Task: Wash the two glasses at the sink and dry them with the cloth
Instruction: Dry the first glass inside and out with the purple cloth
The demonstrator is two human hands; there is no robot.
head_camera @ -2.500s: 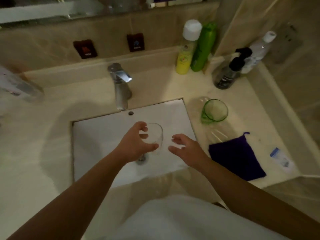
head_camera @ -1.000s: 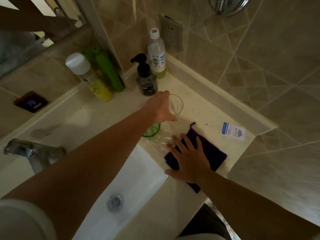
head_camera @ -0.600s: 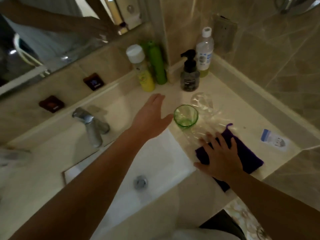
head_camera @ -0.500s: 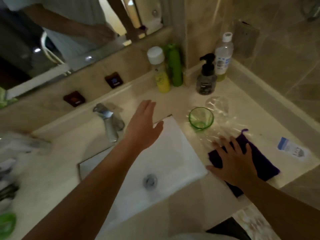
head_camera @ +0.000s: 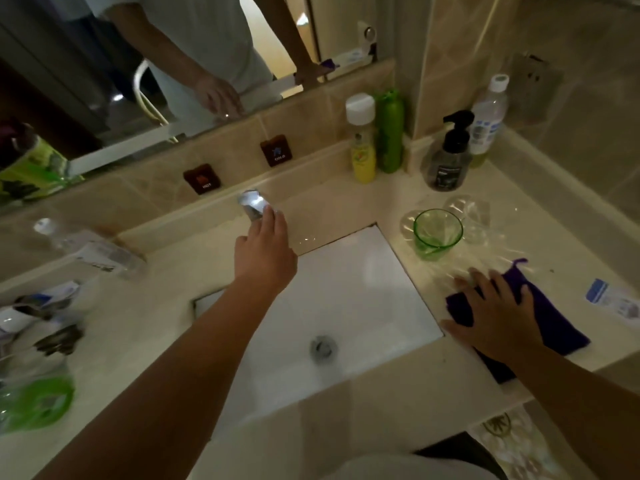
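Observation:
A green glass (head_camera: 437, 233) stands upright on the counter right of the white sink (head_camera: 363, 278). Just behind it to the right stands a clear glass (head_camera: 465, 216), faint against the counter. A purple cloth (head_camera: 540, 317) lies flat near the counter's front right. My right hand (head_camera: 498, 317) rests on the cloth's left part with fingers spread. Over the chrome tap (head_camera: 252, 204), my left hand (head_camera: 265, 254) reaches forward with its fingertips on the lever; the spout is hidden under it.
Bottles line the back right corner: a yellow one (head_camera: 362, 143), a green one (head_camera: 389, 129), a dark pump bottle (head_camera: 450, 157), a clear bottle (head_camera: 488, 116). A small sachet (head_camera: 609, 299) lies far right. Toiletries (head_camera: 45, 306) clutter the left counter. A mirror (head_camera: 166, 57) hangs behind.
My left hand set the clear glass down beside the green one, then swung left to the tap. My right hand stayed on the cloth. The view panned left.

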